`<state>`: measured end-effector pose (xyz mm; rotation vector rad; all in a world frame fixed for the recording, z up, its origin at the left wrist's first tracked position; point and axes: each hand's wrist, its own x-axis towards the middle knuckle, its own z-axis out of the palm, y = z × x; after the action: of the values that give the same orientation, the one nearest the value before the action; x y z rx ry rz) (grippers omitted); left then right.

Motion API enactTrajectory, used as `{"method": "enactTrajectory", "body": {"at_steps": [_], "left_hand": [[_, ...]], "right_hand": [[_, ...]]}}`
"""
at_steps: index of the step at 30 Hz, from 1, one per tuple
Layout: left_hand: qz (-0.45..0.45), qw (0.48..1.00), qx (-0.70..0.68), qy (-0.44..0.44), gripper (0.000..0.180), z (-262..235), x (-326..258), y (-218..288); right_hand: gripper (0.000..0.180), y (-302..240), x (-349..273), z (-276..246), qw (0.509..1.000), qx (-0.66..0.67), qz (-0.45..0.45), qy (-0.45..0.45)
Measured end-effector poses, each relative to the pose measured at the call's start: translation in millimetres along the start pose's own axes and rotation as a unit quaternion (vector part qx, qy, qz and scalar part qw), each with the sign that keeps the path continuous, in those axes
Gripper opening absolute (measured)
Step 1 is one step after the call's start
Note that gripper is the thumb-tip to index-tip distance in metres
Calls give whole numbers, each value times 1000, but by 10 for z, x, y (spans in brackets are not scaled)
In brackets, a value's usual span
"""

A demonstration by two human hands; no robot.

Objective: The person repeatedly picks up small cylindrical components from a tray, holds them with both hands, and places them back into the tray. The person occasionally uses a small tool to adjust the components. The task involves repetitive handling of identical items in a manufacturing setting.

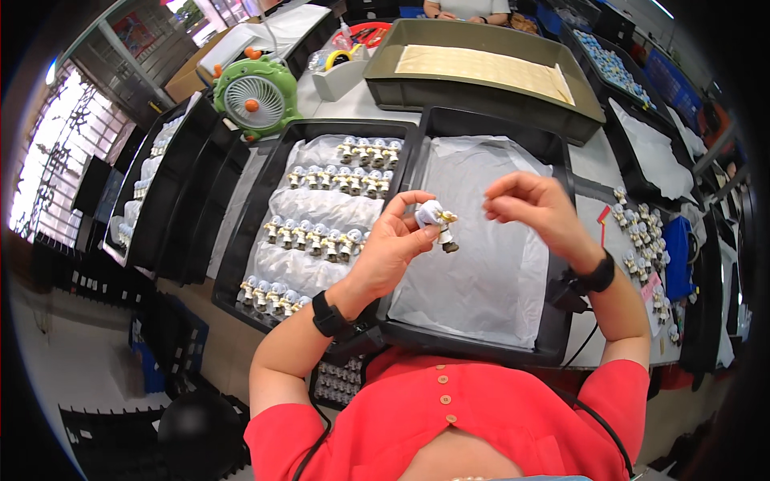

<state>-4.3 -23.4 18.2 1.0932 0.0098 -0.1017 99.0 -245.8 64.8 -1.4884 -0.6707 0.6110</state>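
My left hand (393, 246) is closed on a small figurine (440, 224) with a pale blue-white head, a white and gold body and dark feet. Thumb and fingers grip it by the head side, above a black tray (560, 321) lined with thin white sheeting (473, 280). To the right of the figurine, apart from it, hovers my right hand (533, 210). Its fingertips are bunched together, and I cannot make out whether something small is between them. In the black tray (233, 280) on the left, similar figurines (314, 240) lie in several rows between folds of white sheeting.
More figurines (642, 232) lie loose at the right, beside a blue container (680, 256). A green fan (257, 98) stands at the far left. Behind the trays sits a deep olive bin (489, 92). Stacked black trays (192, 192) flank the left; another person (467, 10) is at the far side.
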Motion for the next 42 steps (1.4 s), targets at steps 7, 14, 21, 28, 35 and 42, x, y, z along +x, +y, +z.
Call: {"method": "enactTrajectory", "body": {"at_steps": [7,14,21,28,35,42], "left_hand": [[-69,996,-49,-17,51,96,-81,-29],[-172,981,-69,-59,49,249,-84,-148],[-149,987,-28,-46,52,248,-108,-246],[-143,988,-46,-48,53,206,-83,-282],[-88,994,-69,-19,55,155,-81,-200],[-44,992,-119,5,58,32,-73,-128]], "right_hand": [[17,131,-840,-1130,956,-177,10,233],[17,1080,-1579,-1788,784,-504,215,291],[26,1467,-1831,-1851,770,-526,190,306],[29,1402,-1743,-1969,842,-328,80,420],[38,96,-677,-432,979,-80,18,185],[40,189,-91,361,984,-173,-28,-26]]}}
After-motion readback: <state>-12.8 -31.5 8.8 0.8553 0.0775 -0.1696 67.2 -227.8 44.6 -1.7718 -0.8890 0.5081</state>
